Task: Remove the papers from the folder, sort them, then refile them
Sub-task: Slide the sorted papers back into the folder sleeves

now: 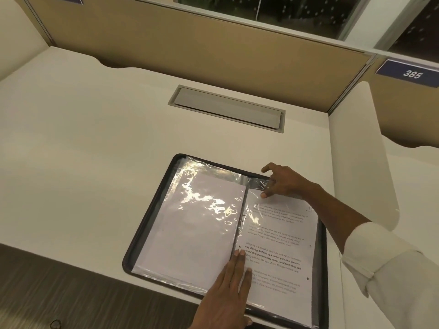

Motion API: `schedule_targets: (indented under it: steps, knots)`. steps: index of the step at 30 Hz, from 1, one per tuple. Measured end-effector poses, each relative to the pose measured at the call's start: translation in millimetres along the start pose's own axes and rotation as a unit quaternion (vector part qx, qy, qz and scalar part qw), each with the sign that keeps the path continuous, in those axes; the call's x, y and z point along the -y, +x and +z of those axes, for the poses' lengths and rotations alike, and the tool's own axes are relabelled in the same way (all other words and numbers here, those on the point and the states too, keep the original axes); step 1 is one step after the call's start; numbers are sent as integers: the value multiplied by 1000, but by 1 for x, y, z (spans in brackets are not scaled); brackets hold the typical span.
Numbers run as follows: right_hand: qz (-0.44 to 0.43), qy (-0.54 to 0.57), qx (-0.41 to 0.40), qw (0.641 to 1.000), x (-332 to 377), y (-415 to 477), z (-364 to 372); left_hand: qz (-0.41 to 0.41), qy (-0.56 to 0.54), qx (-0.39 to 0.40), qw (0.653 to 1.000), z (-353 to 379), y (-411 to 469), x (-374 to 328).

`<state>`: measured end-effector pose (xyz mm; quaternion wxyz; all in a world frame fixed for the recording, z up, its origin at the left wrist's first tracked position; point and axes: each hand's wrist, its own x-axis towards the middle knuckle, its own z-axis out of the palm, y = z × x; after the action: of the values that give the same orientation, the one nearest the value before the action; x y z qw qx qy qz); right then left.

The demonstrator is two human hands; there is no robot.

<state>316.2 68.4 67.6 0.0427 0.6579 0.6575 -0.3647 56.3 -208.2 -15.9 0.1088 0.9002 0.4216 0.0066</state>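
The folder (150,211) lies open on the bench (95,138). At its spine the left hand (228,288) presses flat, grip open and empty; at its top right the right hand (282,181) pinches the sleeve (257,181) over the printed papers (280,257). Steady pressure should let sheets slide out uncreased.

Open desk (71,167) left of folder (149,214); side panel (356,150) close right; partition (190,43) behind.
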Motion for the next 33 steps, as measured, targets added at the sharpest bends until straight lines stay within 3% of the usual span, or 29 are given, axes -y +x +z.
schedule_targets:
  steps: [3, 6, 11, 15, 20, 23, 25, 26, 30, 33]
  knots:
    - [33, -118, -32, 992, -4, -17, -14, 12, 15, -14, 1000, -1, 1, 3]
    - [45, -139, -71, 987, -17, -39, -23, 16, 24, -18, 999, 1, 2, 5]
    - [61, 41, -185, 980, -54, -70, -2, 22, 22, -25, 999, -1, 3, 7]
    - [70, 180, -287, 938, -70, -95, 31, 16, 11, -45, 999, -2, 5, 9]
    - [108, 280, -318, 900, -77, -126, 69, 27, -65, -33, 997, 5, 9, 8]
    - [139, 297, -308, 893, -82, -136, 93, -71, -235, 37, 969, -12, 8, 8]
    - [155, 315, -312, 883, -84, -143, 106, -167, -301, 25, 939, -30, 15, 6]
    - [159, 327, -317, 876, -84, -146, 109, -188, -276, -26, 942, -31, 22, 4]
    - [155, 347, -350, 856, -81, -155, 119, -136, -174, 98, 970, -54, 27, -7]
    - [140, 337, -353, 862, -81, -158, 131, -162, -173, 86, 968, -57, 31, -12]
